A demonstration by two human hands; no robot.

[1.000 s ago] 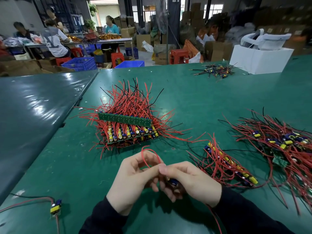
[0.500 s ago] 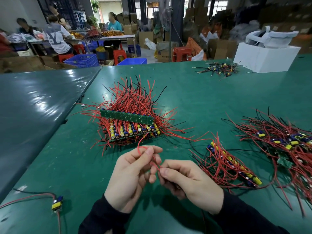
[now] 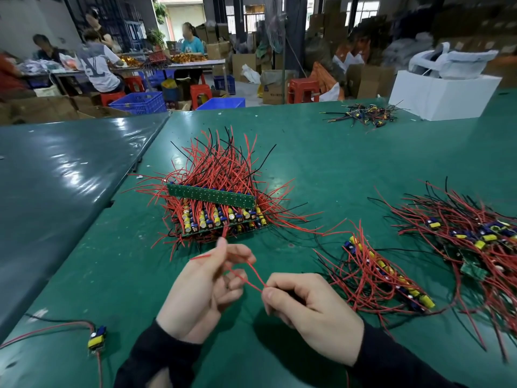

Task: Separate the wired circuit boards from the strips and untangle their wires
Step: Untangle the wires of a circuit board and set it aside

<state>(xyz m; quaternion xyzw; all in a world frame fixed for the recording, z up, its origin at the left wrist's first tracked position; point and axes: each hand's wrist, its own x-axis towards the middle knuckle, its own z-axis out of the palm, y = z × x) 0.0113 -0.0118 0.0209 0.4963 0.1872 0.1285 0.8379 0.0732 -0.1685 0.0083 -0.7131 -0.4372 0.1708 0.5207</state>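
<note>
— Which step is this?
— Untangling: the left hand [image 3: 201, 287] pinches the red wire [image 3: 253, 278], and the right hand [image 3: 310, 306] is clamped on its other end, low over the desk [image 3: 335, 163].
— Next?
— Probably drawing the wire straight. The stacked strips [image 3: 215, 211] wait beyond.

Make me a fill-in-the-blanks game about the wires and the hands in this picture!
1. The wire stretched between the left hand and right hand is ____.
2. The table is covered in ____ material.
3. The single little board lies near the person's ____ sleeve.
4. The box at the table's far end is ____.

Answers: red, green, left, white
</note>
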